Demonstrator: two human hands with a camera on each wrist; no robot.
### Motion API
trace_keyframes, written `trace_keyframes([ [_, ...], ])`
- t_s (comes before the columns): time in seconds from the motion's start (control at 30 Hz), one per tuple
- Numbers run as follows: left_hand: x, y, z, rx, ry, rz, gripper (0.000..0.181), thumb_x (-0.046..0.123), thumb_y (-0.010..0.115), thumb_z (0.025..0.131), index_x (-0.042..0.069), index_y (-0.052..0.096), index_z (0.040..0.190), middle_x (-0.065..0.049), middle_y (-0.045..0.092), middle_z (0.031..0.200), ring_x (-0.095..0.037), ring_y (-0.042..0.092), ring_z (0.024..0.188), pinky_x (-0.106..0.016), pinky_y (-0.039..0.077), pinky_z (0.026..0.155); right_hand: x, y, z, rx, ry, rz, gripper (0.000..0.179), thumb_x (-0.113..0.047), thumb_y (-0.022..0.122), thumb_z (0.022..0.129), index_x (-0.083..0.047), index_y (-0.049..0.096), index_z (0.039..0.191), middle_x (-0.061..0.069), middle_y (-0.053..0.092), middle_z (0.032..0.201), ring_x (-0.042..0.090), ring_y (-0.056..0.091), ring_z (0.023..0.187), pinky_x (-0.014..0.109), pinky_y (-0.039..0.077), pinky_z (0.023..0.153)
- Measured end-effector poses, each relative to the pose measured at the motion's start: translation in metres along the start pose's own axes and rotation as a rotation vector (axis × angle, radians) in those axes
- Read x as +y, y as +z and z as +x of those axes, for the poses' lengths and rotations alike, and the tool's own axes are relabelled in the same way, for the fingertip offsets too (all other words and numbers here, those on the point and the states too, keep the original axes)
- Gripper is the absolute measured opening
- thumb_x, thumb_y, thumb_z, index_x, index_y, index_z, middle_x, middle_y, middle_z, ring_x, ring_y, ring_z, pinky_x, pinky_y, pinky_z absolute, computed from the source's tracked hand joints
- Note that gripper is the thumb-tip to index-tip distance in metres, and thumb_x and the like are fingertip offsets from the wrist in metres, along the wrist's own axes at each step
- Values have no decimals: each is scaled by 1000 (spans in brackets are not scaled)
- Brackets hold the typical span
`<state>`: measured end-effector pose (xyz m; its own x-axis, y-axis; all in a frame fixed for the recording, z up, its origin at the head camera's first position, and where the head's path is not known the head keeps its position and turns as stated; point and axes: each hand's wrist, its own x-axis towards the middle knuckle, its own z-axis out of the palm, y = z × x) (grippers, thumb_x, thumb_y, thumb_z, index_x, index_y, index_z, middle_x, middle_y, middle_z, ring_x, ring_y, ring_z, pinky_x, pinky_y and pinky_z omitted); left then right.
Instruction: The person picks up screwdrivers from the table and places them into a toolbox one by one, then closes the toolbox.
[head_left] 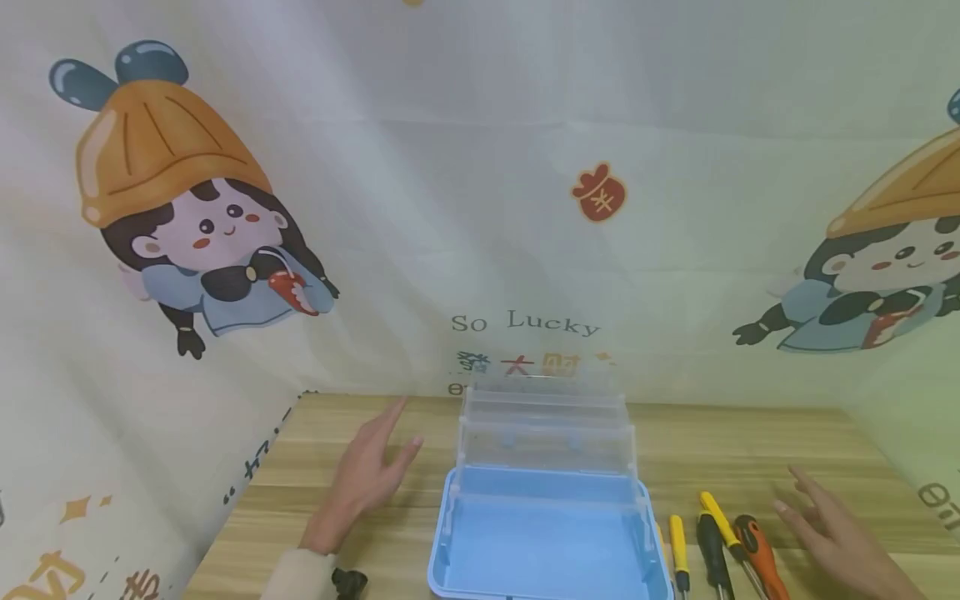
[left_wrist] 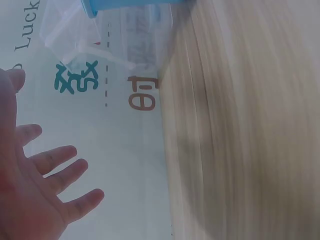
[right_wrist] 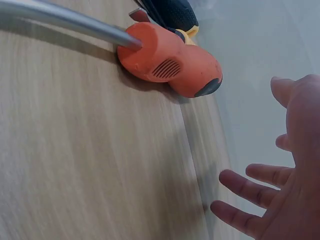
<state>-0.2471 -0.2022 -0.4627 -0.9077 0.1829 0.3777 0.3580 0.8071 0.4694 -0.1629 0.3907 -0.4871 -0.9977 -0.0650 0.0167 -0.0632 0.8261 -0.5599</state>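
A light blue box (head_left: pixel 543 542) stands at the table's front middle, its clear lid (head_left: pixel 547 446) tipped back and the inside bare. To its left, apart from it, my left hand (head_left: pixel 367 471) is held with fingers extended and nothing in them. Right of the box lie several screwdrivers: one yellow-handled screwdriver (head_left: pixel 678 537), a black-handled screwdriver (head_left: pixel 709 542), another yellow-handled screwdriver (head_left: pixel 717 517) and an orange-handled screwdriver (right_wrist: pixel 165 60). My right hand (head_left: pixel 832 529) hovers just right of the orange handle, fingers spread and holding nothing.
The wooden table (head_left: pixel 405 533) runs back to a pale printed cloth (head_left: pixel 420 208), which hangs behind and along both sides. A small black object (head_left: pixel 349 582) shows at my left sleeve cuff.
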Motion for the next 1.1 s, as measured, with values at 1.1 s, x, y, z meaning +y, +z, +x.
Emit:
trace_keyframes([
  [1.1, 38, 31, 3, -84, -48, -370, 67, 38, 53, 102, 23, 21, 159, -16, 37, 156, -39, 45, 135, -63, 35, 108, -2, 8, -11, -29, 44, 191, 66, -26, 45, 107, 12, 12, 151, 44, 50, 126, 40, 68, 94, 42, 59, 69],
])
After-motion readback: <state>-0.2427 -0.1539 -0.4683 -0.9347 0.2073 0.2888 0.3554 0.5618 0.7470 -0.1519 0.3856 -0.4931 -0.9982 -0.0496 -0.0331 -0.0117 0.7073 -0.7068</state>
